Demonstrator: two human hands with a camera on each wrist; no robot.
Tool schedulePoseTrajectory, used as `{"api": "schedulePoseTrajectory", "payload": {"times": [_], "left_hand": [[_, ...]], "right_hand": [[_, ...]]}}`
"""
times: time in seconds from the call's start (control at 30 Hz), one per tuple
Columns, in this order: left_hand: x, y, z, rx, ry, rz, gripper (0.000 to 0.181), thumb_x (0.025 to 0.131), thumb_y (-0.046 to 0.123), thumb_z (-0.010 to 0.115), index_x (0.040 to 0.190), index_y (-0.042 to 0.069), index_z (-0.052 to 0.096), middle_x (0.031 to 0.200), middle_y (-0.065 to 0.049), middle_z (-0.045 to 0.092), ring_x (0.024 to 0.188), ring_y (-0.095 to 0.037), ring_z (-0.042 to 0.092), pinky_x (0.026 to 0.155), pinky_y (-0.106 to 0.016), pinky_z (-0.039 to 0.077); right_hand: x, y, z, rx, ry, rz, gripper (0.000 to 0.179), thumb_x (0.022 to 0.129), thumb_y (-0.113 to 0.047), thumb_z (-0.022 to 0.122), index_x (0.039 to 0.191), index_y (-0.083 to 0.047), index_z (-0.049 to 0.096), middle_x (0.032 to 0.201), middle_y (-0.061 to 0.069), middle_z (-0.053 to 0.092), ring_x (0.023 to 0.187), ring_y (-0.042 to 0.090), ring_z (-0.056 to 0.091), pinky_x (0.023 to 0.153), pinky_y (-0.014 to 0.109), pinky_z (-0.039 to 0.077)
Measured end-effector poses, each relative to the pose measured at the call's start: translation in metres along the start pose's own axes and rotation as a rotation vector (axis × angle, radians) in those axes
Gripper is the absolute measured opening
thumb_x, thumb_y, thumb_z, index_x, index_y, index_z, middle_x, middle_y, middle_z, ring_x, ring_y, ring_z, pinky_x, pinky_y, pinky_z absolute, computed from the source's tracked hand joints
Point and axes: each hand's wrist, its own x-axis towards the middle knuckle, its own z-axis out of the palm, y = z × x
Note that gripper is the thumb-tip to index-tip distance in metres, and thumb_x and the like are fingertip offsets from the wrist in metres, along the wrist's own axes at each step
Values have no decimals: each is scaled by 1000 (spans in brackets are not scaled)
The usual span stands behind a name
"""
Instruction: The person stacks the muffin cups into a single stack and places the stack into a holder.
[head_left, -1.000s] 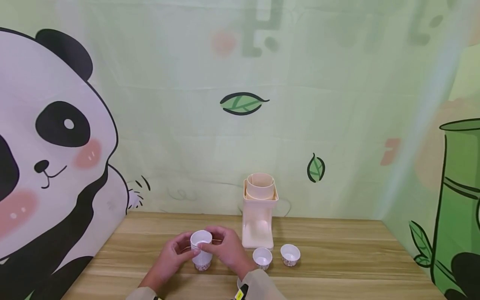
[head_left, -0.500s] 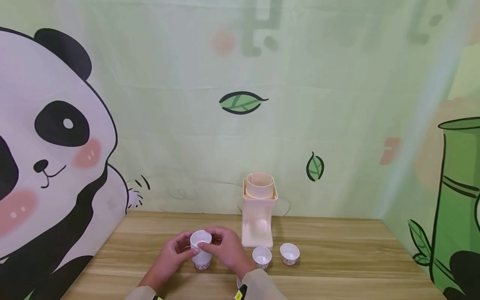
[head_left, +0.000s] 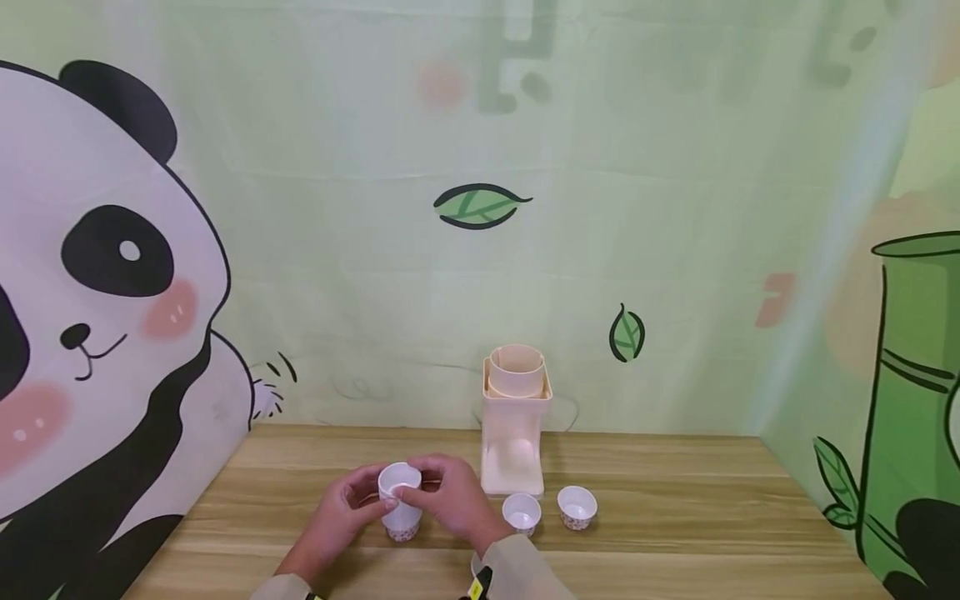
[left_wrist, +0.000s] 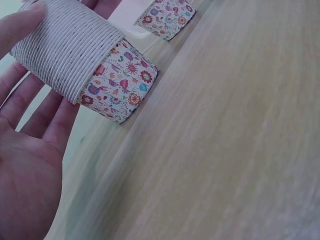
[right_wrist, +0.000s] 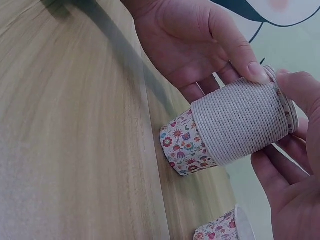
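Note:
A tall stack of nested paper cups (head_left: pixel 402 518) stands upright on the table between my hands. Many white rims make its side look ribbed, and the lowest cup (left_wrist: pixel 121 82) shows a colourful flower print. My left hand (head_left: pixel 339 510) grips the stack from the left, thumb (right_wrist: pixel 257 72) near the top. From the right my right hand (head_left: pixel 456 498) holds the upper part, its thumb across the front by the top rim. In the right wrist view, a strip of flower print shows near the stack's top, by the right thumb.
Right of my hands stand two single paper cups (head_left: pixel 521 512) (head_left: pixel 577 507). A third cup (head_left: pixel 476 567) is mostly hidden behind my right sleeve. Behind them is a pale pink stand (head_left: pixel 513 450) with a round tube (head_left: pixel 517 372) in its top. A printed cloth backdrop rises behind the table (head_left: pixel 675 475).

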Motion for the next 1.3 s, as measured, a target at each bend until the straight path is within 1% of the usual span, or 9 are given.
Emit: {"api": "schedulePoseTrajectory", "payload": {"times": [0.1,0.27,0.47,0.57,0.7,0.83,1.0,1.17,1.3], "left_hand": [[-1,1,0,-7,2,8,52,90,6,76,137,-7,56,127,-21,69,109,-2,66,97,-18,52],[-1,1,-1,-7,0,-6,52,90,6,76,137,-6,56,130,-24,67,110,-2,65,98,-18,51],[2,1,-1,1,15,-45,52,89,9,78,136,-1,59,131,-20,67,112,-5,65,99,-19,51],[2,1,-1,6,12,-56,53,89,10,79,137,0,59,131,-20,67,113,-6,65,99,-18,51],[0,2,-1,4,13,-68,54,89,11,79,138,1,58,132,-21,66,113,-7,65,99,-18,50],[-1,3,-1,-3,23,-74,54,89,11,79,138,0,59,130,-18,68,112,-6,65,98,-18,50],[-2,3,0,-8,22,-45,54,89,8,78,138,-3,57,128,-19,69,111,-5,65,98,-18,51],[-2,2,0,-13,10,-32,55,89,6,77,139,-5,55,130,-24,66,110,-3,65,98,-18,50],[-2,2,-1,-12,10,-39,56,89,4,76,139,-6,54,131,-26,65,110,-3,65,99,-18,50]], "right_hand": [[0,-1,0,6,-5,10,37,89,-22,81,121,-6,73,116,8,75,102,19,73,87,24,60],[0,-2,0,15,-6,13,37,89,-21,81,122,-5,72,117,10,75,105,22,73,88,25,60],[0,2,0,31,19,18,41,88,-22,82,124,-4,71,118,11,75,105,21,74,88,26,60],[0,5,0,51,29,15,41,88,-21,83,124,-4,72,117,12,75,104,21,74,88,25,60],[0,7,0,82,20,9,39,87,-19,83,122,-4,73,116,13,76,105,23,74,88,24,60],[-3,6,-4,98,0,3,39,87,-18,83,122,-4,73,117,13,76,108,26,73,88,24,60],[-9,5,-15,85,1,5,38,88,-20,82,123,-6,73,122,12,75,112,27,72,92,26,59],[-18,7,-33,98,42,29,39,89,-24,82,123,-8,73,123,12,74,110,25,72,92,25,58],[-27,8,-48,90,92,15,38,88,-23,82,120,-4,73,118,14,75,108,26,72,90,21,58]]}}
